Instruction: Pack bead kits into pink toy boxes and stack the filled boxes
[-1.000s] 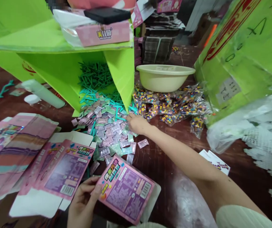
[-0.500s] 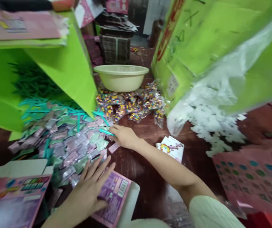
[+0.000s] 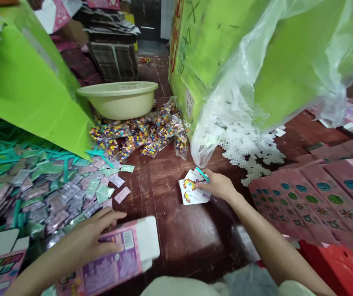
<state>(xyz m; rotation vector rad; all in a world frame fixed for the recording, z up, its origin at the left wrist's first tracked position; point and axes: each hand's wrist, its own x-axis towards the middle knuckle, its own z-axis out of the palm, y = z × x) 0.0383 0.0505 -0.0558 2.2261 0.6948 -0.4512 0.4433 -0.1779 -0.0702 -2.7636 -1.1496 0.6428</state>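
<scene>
My left hand (image 3: 104, 230) grips a flat pink-and-purple carton (image 3: 111, 263), thumb on its printed face and fingers over its far edge. The carton's white end flap (image 3: 148, 238) stands open toward the right. A thin turquoise plastic stick (image 3: 201, 174) is pinched in my right hand (image 3: 218, 185). Those fingers touch a small fanned stack of white cards (image 3: 191, 195) printed with coloured bead patterns. To the left spreads a heap of small pink and green sachets (image 3: 71, 189), with more turquoise sticks (image 3: 65, 167) among and behind them.
Bags of coloured beads (image 3: 145, 135) lie before a cream basin (image 3: 117, 98). Green boxes stand left (image 3: 34, 90) and right (image 3: 213, 49). White mesh pegboards (image 3: 241, 144) spill from a plastic bag (image 3: 226, 98). Pink cartons (image 3: 315, 197) line the right, near red plastic (image 3: 337, 263).
My right hand has moved from the sachet heap to the cards, carrying the turquoise stick. My left hand has closed on the carton, which now lies turned. The view has shifted right.
</scene>
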